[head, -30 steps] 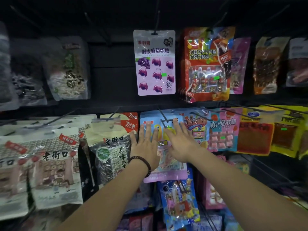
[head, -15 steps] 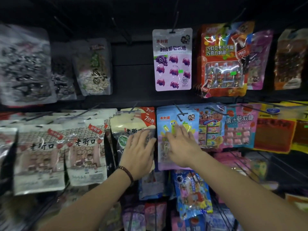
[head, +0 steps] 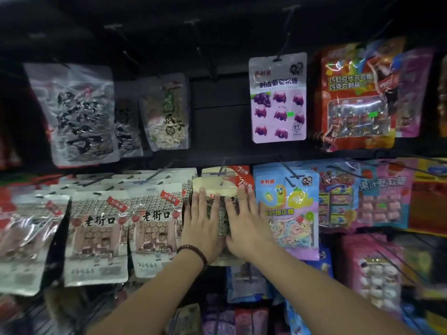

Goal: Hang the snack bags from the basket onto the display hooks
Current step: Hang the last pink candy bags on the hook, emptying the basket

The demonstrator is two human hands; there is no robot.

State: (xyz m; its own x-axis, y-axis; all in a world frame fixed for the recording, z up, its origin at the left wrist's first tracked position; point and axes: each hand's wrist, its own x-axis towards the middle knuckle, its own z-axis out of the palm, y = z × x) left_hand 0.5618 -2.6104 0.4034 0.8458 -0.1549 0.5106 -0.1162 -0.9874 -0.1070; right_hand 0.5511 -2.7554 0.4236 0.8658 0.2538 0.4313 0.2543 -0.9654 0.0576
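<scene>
1. My forearms come up from the bottom edge, which cuts them off. A beaded bracelet point(head: 193, 253) sits on my left wrist.
2. The packets point(head: 244, 320) below my wrists are too dark and blurred to make out.
3. My left hand point(head: 202, 228) and right hand point(head: 248, 228) lie flat side by side, fingers straight and slightly spread, pressing on a snack bag point(head: 219, 187).
4. That bag hangs in the middle row. My hands hide most of its front, so only the cream top, a red corner and a strip of dark print between them show.
5. Its hook point(head: 221, 170) pokes out just above my fingertips.
6. White bags point(head: 154, 223) hang just left of my left hand, and a blue candy bag point(head: 290, 209) just right of my right.
7. Farther up, above my right hand, hangs a purple grape candy bag point(head: 278, 97).
</scene>
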